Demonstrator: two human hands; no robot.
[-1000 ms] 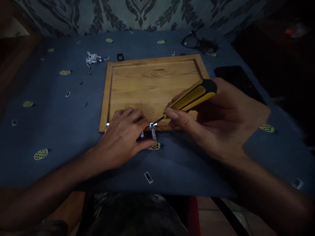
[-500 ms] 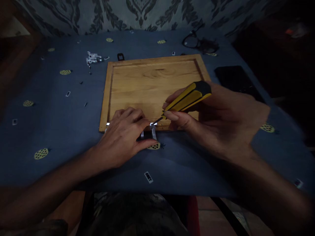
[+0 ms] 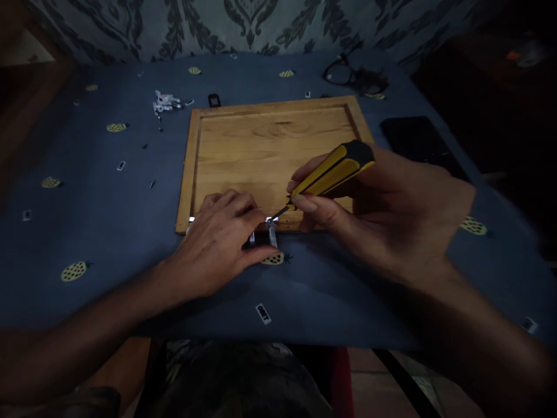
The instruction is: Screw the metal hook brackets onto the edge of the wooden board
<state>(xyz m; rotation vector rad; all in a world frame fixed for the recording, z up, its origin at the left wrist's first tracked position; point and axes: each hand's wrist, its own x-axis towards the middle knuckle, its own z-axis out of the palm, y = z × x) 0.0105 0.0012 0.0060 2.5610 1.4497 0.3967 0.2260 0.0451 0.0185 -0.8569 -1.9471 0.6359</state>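
A wooden panel [image 3: 274,145] with a raised frame lies flat on the blue patterned cloth. My right hand [image 3: 383,203] is closed around a yellow and black screwdriver [image 3: 333,171], tilted so that its tip meets a metal hinge [image 3: 272,232] at the panel's near edge. My left hand [image 3: 221,238] rests over that same edge, thumb and fingers on either side of the metal hinge parts. How firmly its fingertips grip the metal is partly hidden.
Metal hinge parts [image 3: 167,103] and small screws [image 3: 152,184] lie left of the panel. Behind it are a small black frame-shaped piece [image 3: 214,100] and glasses [image 3: 339,72]. A dark flat object [image 3: 413,136] lies at the right.
The screwdriver handle has turned slightly in my right hand, its tip staying at the hinge. My left hand holds its place.
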